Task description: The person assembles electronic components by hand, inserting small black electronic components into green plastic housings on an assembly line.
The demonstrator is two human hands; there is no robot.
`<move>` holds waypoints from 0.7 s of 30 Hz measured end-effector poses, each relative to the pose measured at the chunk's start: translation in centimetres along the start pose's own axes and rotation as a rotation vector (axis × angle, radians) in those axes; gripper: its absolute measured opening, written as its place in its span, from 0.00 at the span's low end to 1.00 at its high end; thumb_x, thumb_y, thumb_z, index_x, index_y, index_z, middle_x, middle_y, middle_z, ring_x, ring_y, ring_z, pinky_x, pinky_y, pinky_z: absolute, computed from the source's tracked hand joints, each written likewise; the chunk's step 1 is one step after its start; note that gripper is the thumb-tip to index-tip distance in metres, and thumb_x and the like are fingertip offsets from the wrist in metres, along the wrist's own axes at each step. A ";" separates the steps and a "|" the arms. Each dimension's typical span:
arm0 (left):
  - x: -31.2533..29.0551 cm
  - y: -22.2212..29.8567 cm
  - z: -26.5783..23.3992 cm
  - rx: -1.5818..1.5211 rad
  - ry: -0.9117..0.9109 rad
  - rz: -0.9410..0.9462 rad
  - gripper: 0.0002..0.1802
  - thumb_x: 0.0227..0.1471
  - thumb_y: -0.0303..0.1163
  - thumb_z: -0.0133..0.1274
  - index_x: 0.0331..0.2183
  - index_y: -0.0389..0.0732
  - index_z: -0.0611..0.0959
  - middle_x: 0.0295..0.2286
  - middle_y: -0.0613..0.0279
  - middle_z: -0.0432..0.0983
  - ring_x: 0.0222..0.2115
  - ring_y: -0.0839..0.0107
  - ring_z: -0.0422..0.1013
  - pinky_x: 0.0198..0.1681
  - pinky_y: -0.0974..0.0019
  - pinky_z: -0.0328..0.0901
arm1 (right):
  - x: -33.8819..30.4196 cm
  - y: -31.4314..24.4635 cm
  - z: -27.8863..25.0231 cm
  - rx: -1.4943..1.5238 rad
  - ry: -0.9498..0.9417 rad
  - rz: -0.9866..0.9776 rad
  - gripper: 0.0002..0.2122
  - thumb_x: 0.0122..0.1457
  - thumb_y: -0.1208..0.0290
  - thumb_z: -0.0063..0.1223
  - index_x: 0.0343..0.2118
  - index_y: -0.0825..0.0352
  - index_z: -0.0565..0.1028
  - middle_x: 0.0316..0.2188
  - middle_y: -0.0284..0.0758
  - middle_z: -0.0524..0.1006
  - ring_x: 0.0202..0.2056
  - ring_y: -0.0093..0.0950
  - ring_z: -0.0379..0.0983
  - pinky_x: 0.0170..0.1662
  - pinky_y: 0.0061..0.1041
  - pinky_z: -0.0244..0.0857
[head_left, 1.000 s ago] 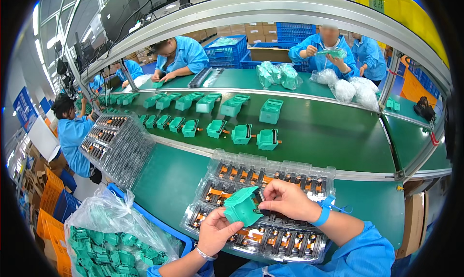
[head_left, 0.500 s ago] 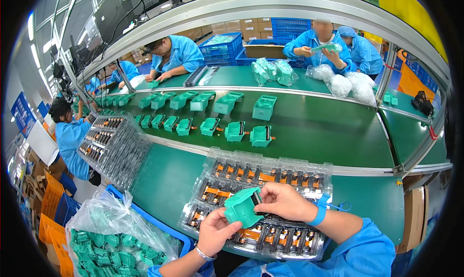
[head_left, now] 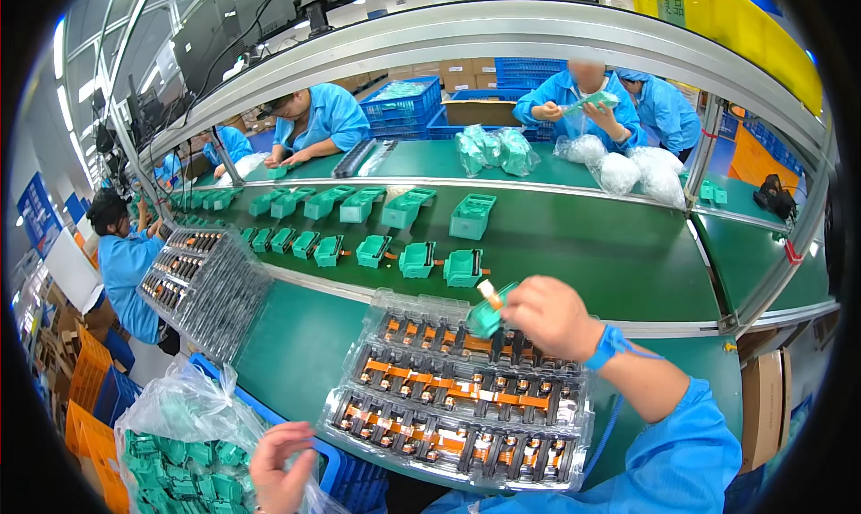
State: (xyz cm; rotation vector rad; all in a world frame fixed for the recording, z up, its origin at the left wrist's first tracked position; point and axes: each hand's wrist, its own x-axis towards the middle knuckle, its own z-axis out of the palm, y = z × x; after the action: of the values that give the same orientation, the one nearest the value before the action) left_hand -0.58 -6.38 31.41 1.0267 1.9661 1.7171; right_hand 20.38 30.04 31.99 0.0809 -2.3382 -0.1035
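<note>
My right hand (head_left: pixel 554 315), with a blue wrist strap (head_left: pixel 610 345), grips a small green plastic housing (head_left: pixel 489 313) by its edge. A light-coloured tab sticks up from the housing. Both are over the far edge of a clear plastic tray (head_left: pixel 334 413), which carries rows of black parts with orange ribbon cables. My left hand (head_left: pixel 282 465) is empty, fingers apart, beside a clear bag (head_left: pixel 193 402) of green housings (head_left: pixel 184 478) at the lower left. Beyond the tray, a row of green housings (head_left: pixel 415 259) sits on the green conveyor belt (head_left: pixel 574 245).
A tall stack of clear trays (head_left: pixel 220 290) stands to the left. Larger green housings (head_left: pixel 408 209) line the belt's far side. A metal frame (head_left: pixel 502 34) crosses above. Several people in blue work across the belt and at the left. A blue crate (head_left: pixel 359 478) sits below the tray.
My right hand has carried the green housing forward, away from me, over the tray's far edge. My left hand has let go of it and moved left and down to the bag.
</note>
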 end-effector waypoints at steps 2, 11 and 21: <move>-1.7 -0.4 -4.1 0.460 0.062 -0.129 0.13 0.50 0.23 0.53 0.40 0.34 0.75 0.41 0.54 0.72 0.39 0.66 0.71 0.43 0.67 0.66 | -1.5 2.2 1.6 0.018 0.062 0.193 0.07 0.42 0.79 0.54 0.27 0.65 0.71 0.28 0.35 0.72 0.31 0.35 0.69 0.32 0.30 0.65; -13.1 -2.7 -13.0 1.193 -0.248 -0.493 0.23 0.45 0.29 0.53 0.47 0.41 0.75 0.38 0.45 0.72 0.39 0.51 0.68 0.44 0.56 0.63 | -4.5 12.5 7.9 0.655 -0.005 1.478 0.10 0.46 0.78 0.60 0.25 0.71 0.68 0.23 0.37 0.71 0.26 0.28 0.73 0.22 0.29 0.73; -11.3 -2.8 -14.9 0.884 -0.439 -0.636 0.33 0.40 0.14 0.45 0.52 0.40 0.70 0.42 0.48 0.73 0.42 0.60 0.69 0.45 0.64 0.62 | -6.9 12.2 6.0 0.502 -0.083 1.423 0.15 0.51 0.72 0.58 0.39 0.74 0.71 0.29 0.38 0.74 0.28 0.26 0.72 0.28 0.25 0.70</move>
State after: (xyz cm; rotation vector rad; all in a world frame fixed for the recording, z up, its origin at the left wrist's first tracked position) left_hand -3.58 -24.96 29.65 0.7593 2.3749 0.2348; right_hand 20.55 43.06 24.10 -1.3044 -1.9257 1.1600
